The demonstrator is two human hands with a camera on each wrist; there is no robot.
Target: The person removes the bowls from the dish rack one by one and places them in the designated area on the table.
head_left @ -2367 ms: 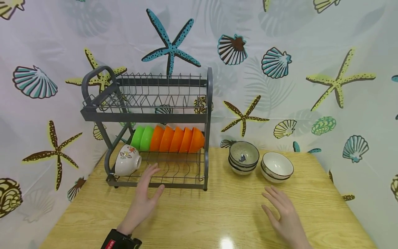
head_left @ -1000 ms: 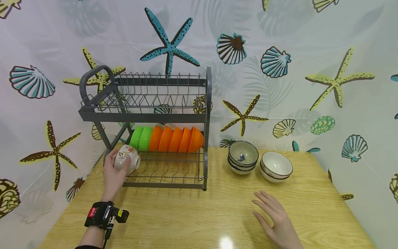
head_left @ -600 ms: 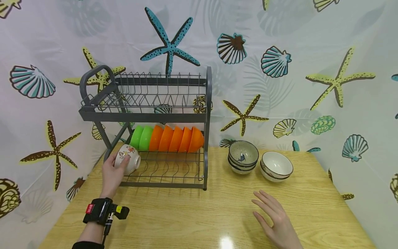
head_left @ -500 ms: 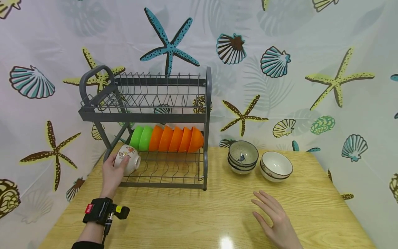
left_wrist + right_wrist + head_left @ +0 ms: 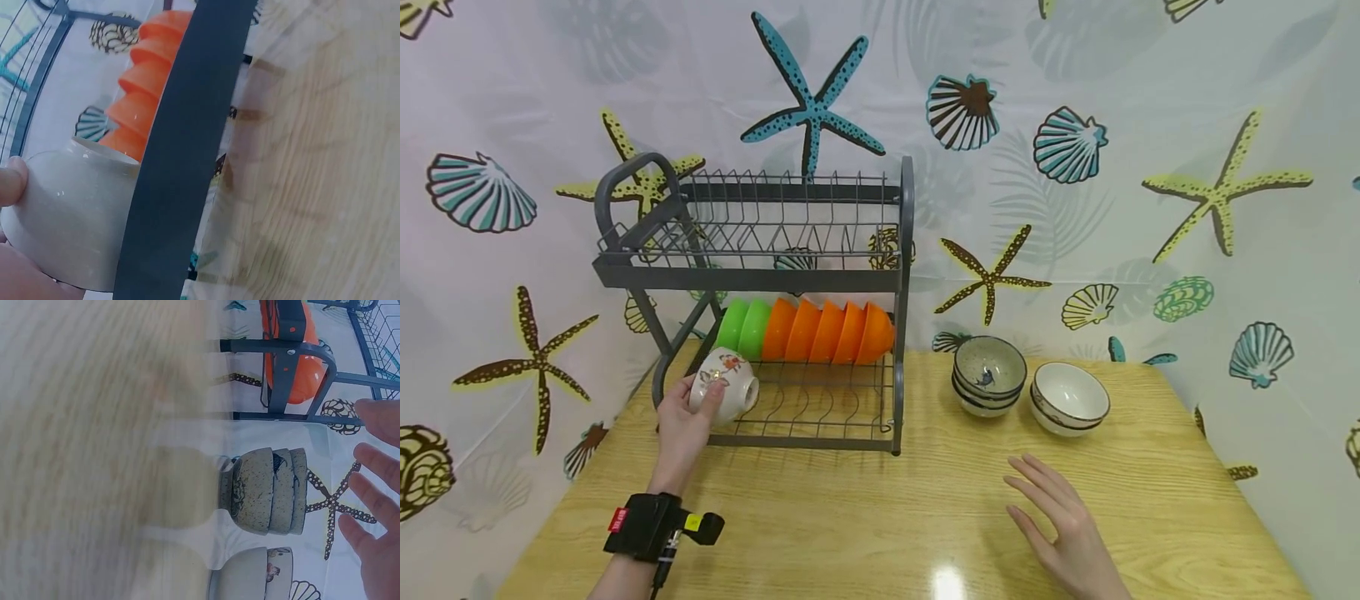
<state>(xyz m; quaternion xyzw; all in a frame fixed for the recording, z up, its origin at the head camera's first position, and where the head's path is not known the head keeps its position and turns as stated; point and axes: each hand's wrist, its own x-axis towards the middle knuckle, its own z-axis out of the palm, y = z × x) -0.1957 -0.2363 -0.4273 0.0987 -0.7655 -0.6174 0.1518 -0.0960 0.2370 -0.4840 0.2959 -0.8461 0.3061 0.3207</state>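
My left hand [image 5: 681,429] grips a white bowl [image 5: 730,385] with a flower pattern, thumb on the near side and fingers behind it. The bowl lies tipped on its side at the left end of the dish rack's [image 5: 820,280] lower tier, its foot ring facing right. Seen from the left wrist, the bowl [image 5: 75,212] is partly hidden behind the rack's dark front bar [image 5: 181,150]. My right hand [image 5: 1067,529] hovers over the table on the right, fingers spread loosely and holding nothing. In front of that hand stand stacked speckled bowls [image 5: 988,371] and white bowls [image 5: 1069,396].
Several orange bowls [image 5: 827,332] and green bowls [image 5: 741,332] stand on edge in a row at the back of the lower tier. The rack's upper wire tier [image 5: 775,225] overhangs them. A wooden table [image 5: 865,517] lies under everything, backed by a shell-print cloth [image 5: 1105,75].
My left hand came to the bowl from the rack's front, took hold of it, and has just shifted it slightly right. The right hand has moved a little left and stays over the table.
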